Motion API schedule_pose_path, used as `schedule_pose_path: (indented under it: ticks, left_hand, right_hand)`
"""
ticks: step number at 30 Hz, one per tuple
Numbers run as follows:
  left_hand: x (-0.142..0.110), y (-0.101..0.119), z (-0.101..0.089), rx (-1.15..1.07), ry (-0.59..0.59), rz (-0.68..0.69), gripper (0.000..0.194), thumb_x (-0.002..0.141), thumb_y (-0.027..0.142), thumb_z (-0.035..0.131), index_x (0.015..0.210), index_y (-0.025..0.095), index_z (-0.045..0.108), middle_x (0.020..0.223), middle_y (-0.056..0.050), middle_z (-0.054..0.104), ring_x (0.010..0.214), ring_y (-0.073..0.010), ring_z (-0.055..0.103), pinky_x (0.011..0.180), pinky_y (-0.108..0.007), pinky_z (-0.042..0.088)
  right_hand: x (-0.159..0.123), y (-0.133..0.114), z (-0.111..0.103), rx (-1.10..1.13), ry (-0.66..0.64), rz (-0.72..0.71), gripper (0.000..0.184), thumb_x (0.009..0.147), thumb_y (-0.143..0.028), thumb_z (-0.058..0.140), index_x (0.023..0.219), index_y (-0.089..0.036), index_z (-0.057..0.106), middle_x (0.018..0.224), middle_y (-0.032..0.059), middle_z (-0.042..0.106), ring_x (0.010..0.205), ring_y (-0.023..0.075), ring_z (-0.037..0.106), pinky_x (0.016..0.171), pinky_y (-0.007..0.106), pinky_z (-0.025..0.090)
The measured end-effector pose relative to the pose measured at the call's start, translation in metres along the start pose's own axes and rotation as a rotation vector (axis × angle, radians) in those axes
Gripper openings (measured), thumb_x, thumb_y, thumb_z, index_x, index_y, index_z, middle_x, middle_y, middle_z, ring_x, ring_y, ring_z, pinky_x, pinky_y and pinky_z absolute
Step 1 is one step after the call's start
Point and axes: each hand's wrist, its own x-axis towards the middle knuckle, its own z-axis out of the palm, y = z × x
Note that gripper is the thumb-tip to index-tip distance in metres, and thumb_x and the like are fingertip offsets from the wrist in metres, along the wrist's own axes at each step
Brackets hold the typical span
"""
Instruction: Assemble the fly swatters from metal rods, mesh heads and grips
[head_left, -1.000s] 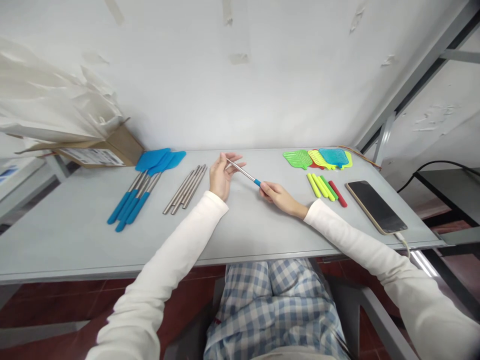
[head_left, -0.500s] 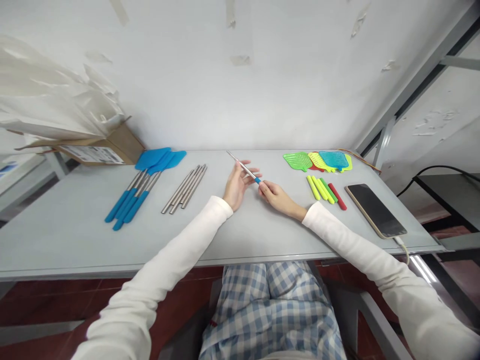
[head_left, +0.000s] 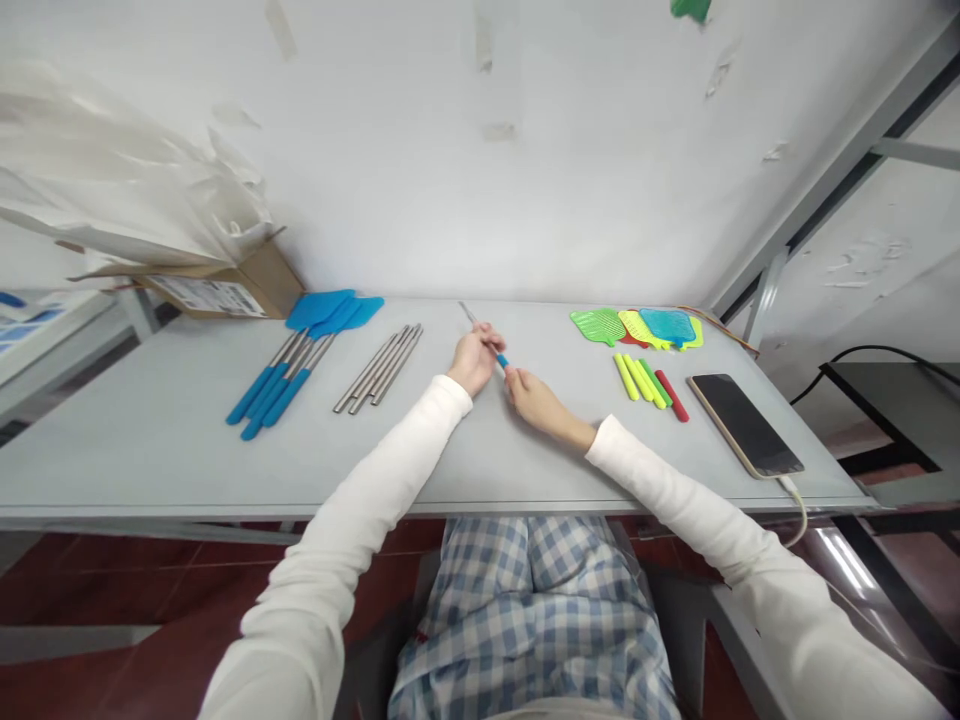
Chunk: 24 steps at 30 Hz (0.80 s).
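Assembly workshop: a grey workbench (head_left: 135, 450) with sorted fly-swatter parts (head_left: 596, 326)

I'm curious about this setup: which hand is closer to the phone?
Right. The right hand is left of the phone, with colored sticks between them; the left hand, holding a blue-tipped metal rod, is farther left.

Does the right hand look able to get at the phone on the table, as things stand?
Probably yes. Nothing stands between the right hand and the phone along the table's front edge; the coloured plastic bars lie just behind that path.
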Motion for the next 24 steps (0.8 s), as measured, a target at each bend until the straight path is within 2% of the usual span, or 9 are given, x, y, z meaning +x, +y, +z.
schedule_pose_path:
  ticks: [3, 6, 8, 10, 12, 14, 16, 18, 24]
  left_hand:
    - [-0.004, 0.042, -0.005, -0.074, 0.101, 0.182, 0.035, 0.092, -0.002, 0.027, 0.064, 0.018, 0.033, 0.048, 0.010, 0.025, 0.035, -0.0029, 0.023, 0.041, -0.012, 0.025]
    - [-0.022, 0.065, -0.017, 0.163, -0.092, 0.088, 0.028, 0.095, 0.009, 0.035, 0.070, 0.017, 0.045, 0.051, 0.009, 0.030, 0.037, -0.0028, 0.025, 0.039, -0.013, 0.023]
    - [-0.034, 0.063, -0.027, 0.444, -0.173, 0.007, 0.019, 0.093, 0.014, 0.042, 0.080, 0.013, 0.056, 0.057, 0.006, 0.040, 0.040, -0.0034, 0.031, 0.039, -0.015, 0.024]
    - [-0.040, 0.051, -0.038, 0.807, -0.125, 0.043, 0.013, 0.087, 0.014, 0.050, 0.095, 0.012, 0.061, 0.067, 0.001, 0.052, 0.046, -0.0059, 0.040, 0.042, -0.017, 0.031]
    - [-0.040, 0.037, -0.052, 1.199, 0.014, 0.199, 0.031, 0.081, 0.009, 0.053, 0.111, 0.011, 0.061, 0.081, -0.005, 0.061, 0.060, -0.0116, 0.052, 0.054, -0.023, 0.044]
    - [-0.037, 0.026, -0.067, 1.497, 0.111, 0.424, 0.050, 0.077, 0.004, 0.049, 0.127, 0.011, 0.056, 0.101, -0.013, 0.062, 0.086, -0.0198, 0.061, 0.077, -0.032, 0.051]
    - [-0.037, 0.020, -0.081, 1.690, 0.140, 0.613, 0.063, 0.077, 0.002, 0.043, 0.138, 0.012, 0.049, 0.120, -0.018, 0.056, 0.110, -0.0265, 0.057, 0.095, -0.041, 0.047]
    - [-0.041, 0.016, -0.090, 1.850, 0.160, 0.701, 0.062, 0.078, 0.002, 0.040, 0.138, 0.014, 0.052, 0.128, -0.020, 0.051, 0.120, -0.0311, 0.051, 0.102, -0.046, 0.042]
    - [-0.054, 0.010, -0.093, 2.079, 0.321, 0.668, 0.050, 0.087, 0.011, 0.038, 0.129, 0.021, 0.063, 0.133, -0.020, 0.049, 0.121, -0.0387, 0.045, 0.097, -0.054, 0.038]
  right_hand:
    - [-0.034, -0.002, -0.005, 0.037, -0.047, -0.119, 0.033, 0.100, -0.043, 0.028, 0.076, -0.024, 0.040, 0.066, -0.0021, 0.048, 0.061, 0.0142, 0.046, 0.065, 0.027, 0.038]
    - [-0.053, 0.005, -0.026, 0.026, 0.046, -0.083, 0.037, 0.099, -0.045, 0.027, 0.082, -0.021, 0.049, 0.070, -0.0003, 0.055, 0.065, 0.0145, 0.052, 0.065, 0.026, 0.039]
    - [-0.050, 0.010, -0.044, -0.138, 0.126, -0.020, 0.033, 0.099, -0.042, 0.032, 0.097, -0.018, 0.055, 0.072, 0.0014, 0.058, 0.065, 0.0165, 0.055, 0.064, 0.027, 0.038]
    - [-0.038, 0.016, -0.061, -0.362, 0.188, 0.031, 0.033, 0.098, -0.037, 0.036, 0.116, -0.014, 0.052, 0.075, 0.0045, 0.062, 0.066, 0.0194, 0.058, 0.063, 0.028, 0.037]
    - [-0.024, 0.023, -0.074, -0.589, 0.250, 0.083, 0.040, 0.097, -0.031, 0.036, 0.131, -0.010, 0.043, 0.080, 0.0095, 0.066, 0.070, 0.0231, 0.061, 0.063, 0.029, 0.037]
    - [-0.012, 0.031, -0.084, -0.765, 0.281, 0.127, 0.045, 0.097, -0.024, 0.034, 0.138, -0.005, 0.035, 0.085, 0.0146, 0.068, 0.074, 0.0266, 0.064, 0.065, 0.032, 0.039]
    - [-0.003, 0.042, -0.088, -0.872, 0.276, 0.122, 0.044, 0.095, -0.016, 0.032, 0.138, -0.003, 0.035, 0.091, 0.0180, 0.068, 0.082, 0.0288, 0.064, 0.068, 0.034, 0.041]
    - [0.003, 0.055, -0.090, -0.937, 0.282, 0.074, 0.043, 0.092, -0.010, 0.031, 0.134, -0.004, 0.040, 0.101, 0.0208, 0.065, 0.093, 0.0303, 0.062, 0.073, 0.035, 0.042]
    - [0.001, 0.075, -0.091, -1.005, 0.368, -0.020, 0.040, 0.088, -0.010, 0.037, 0.126, -0.004, 0.050, 0.116, 0.0248, 0.053, 0.102, 0.0319, 0.054, 0.080, 0.037, 0.042]
